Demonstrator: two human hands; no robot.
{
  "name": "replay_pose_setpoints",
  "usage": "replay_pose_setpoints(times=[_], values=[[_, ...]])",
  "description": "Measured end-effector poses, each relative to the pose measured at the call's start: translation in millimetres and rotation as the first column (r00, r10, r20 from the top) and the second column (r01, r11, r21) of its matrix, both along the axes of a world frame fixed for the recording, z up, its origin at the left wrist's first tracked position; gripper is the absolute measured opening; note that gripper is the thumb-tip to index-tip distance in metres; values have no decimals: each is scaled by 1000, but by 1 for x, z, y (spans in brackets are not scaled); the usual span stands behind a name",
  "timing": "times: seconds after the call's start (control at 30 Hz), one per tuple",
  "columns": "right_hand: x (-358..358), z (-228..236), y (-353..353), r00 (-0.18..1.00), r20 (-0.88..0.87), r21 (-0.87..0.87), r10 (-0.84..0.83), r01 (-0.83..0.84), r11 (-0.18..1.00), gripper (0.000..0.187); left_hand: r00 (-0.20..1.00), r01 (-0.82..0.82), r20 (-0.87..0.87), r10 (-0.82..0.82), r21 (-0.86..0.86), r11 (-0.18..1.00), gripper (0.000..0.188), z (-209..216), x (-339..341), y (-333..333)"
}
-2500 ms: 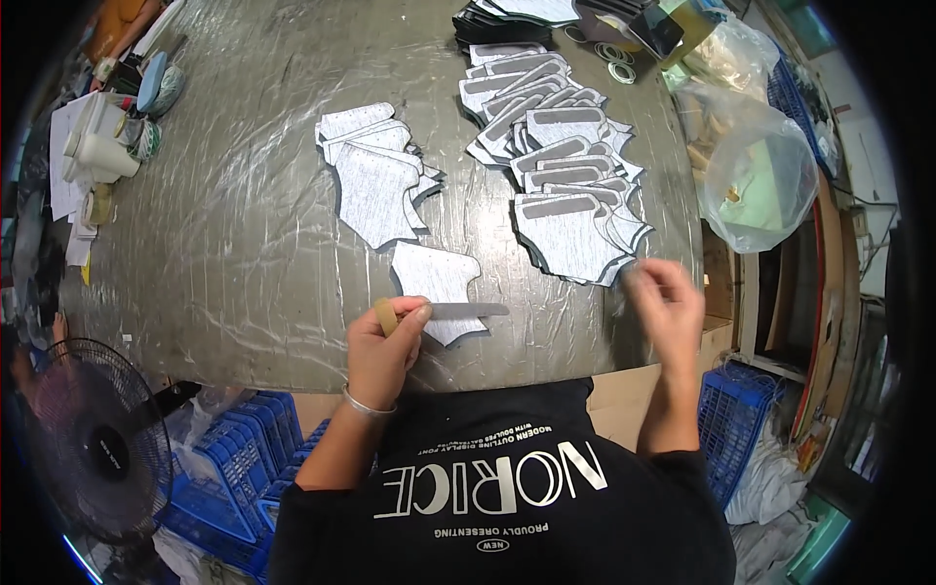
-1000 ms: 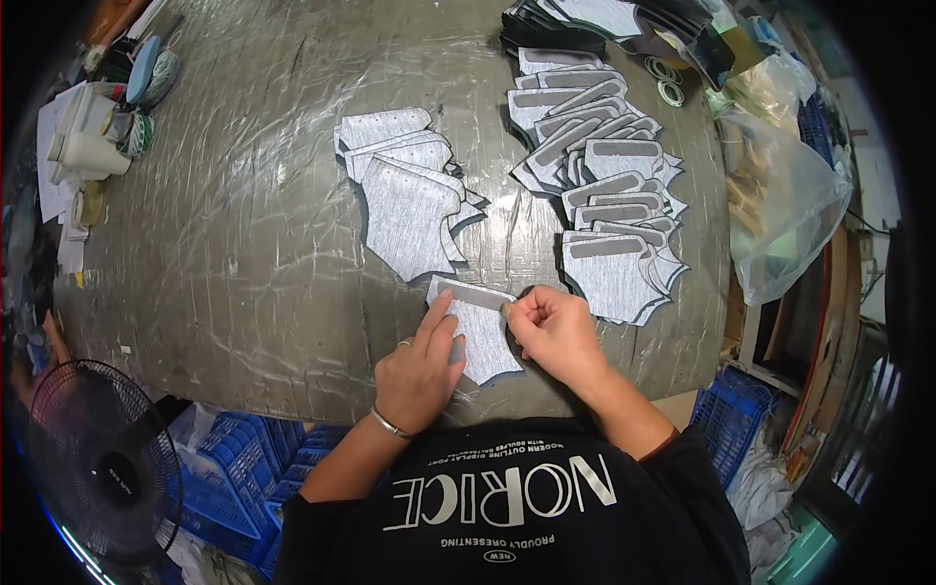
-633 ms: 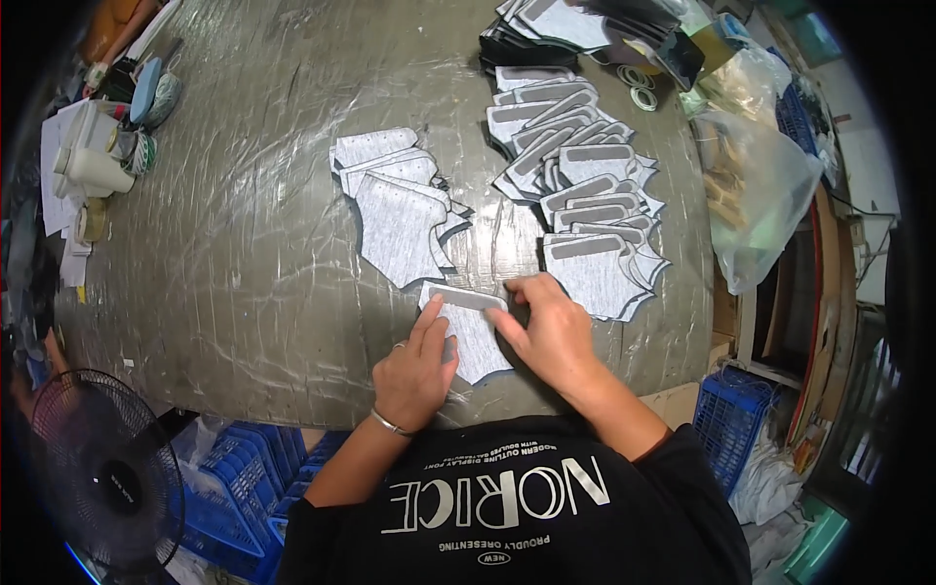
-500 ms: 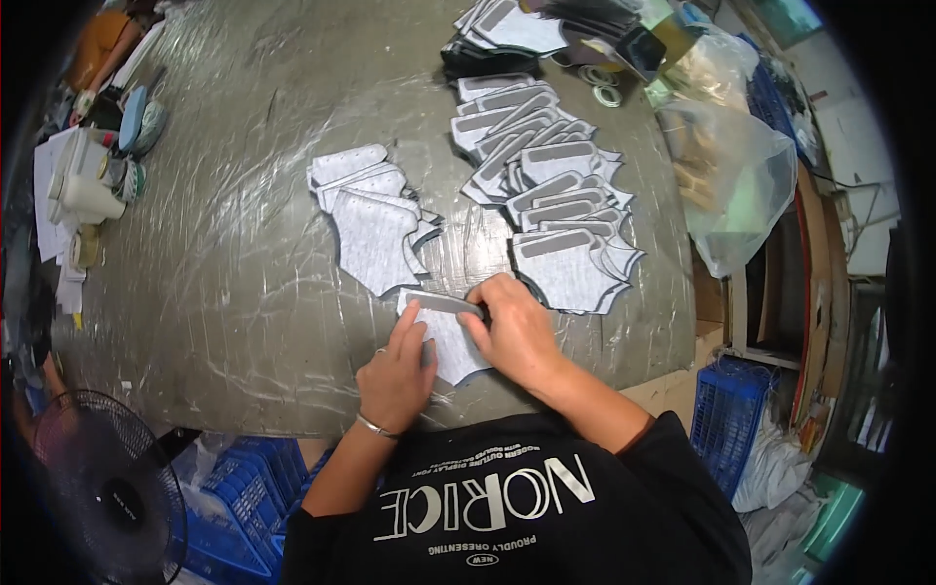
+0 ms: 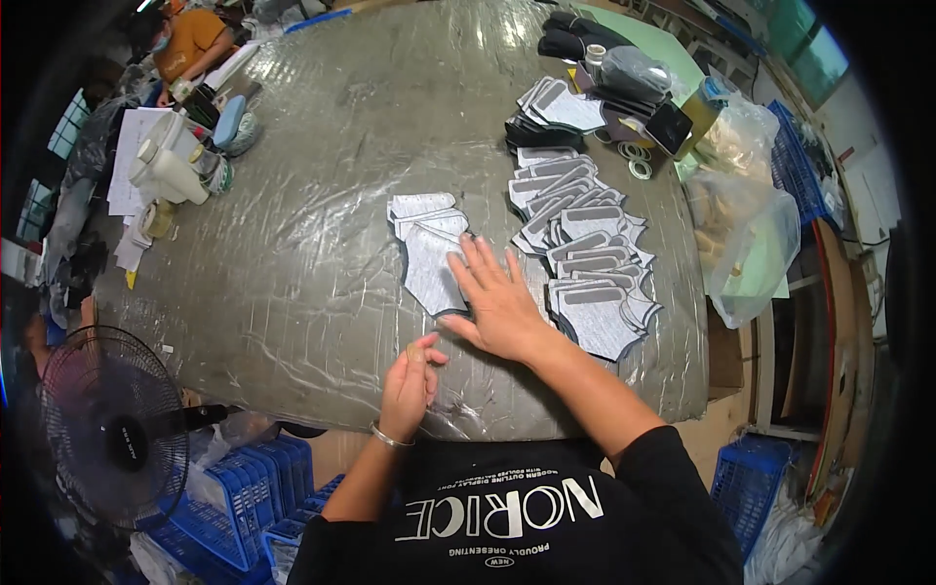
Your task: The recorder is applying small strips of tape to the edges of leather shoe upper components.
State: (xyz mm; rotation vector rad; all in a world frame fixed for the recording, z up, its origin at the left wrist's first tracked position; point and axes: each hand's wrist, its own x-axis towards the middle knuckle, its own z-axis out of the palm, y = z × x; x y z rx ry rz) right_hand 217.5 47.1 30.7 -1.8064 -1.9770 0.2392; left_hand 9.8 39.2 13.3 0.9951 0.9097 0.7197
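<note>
My right hand (image 5: 495, 310) lies flat with fingers spread, its fingertips over the right edge of a small fanned pile of pale grey fabric-like cut pieces (image 5: 429, 263). These pieces have dark edges and a row of small dots along their top strip. My left hand (image 5: 411, 382) hovers near the table's front edge, fingers loosely bent and partly apart, with nothing visible in them. Right of my right hand runs a long overlapping row of similar cut pieces (image 5: 597, 327), each bearing a darker grey rounded strip.
The table (image 5: 292, 322) has a shiny plastic cover. Tape rolls (image 5: 639, 161), dark bundles and a plastic bag (image 5: 751, 253) sit far right. White bottles (image 5: 171, 174) and papers stand left. A black fan (image 5: 122, 439) and blue crates (image 5: 258, 487) are lower left. Another person (image 5: 190, 44) sits far left.
The strip-bearing piece both hands held flat no longer lies between them. My right hand has opened and moved onto the small pile; my left has drawn back. The view has tilted up.
</note>
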Motion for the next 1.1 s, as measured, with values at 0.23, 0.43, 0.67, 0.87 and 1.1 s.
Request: replay_pose_setpoints(times=[0.23, 0.43, 0.67, 0.87, 1.1], values=[[-12, -29, -28, 963, 106, -134, 246, -231, 964, 67, 985, -136, -104, 137, 13, 991, 35, 1, -26, -12], [-7, -12, -74, 954, 85, -144, 288, -274, 951, 48, 956, 5, -270, 117, 411, 912, 27, 0, -21, -19], [5, -8, -92, 953, -122, 116, 276, -263, 958, 25, 967, 103, -254, -2, 383, 918, 31, 2, -3, -25], [-7, 27, -97, 415, -876, -289, -244, -50, 956, 14, 964, 151, -264, 18, 605, 782, 28, 20, 19, -32], [-6, 26, -96, 104, -885, -465, -453, -187, 865, 17, 972, 146, -229, 60, 782, 606, 34, 21, 30, -39]])
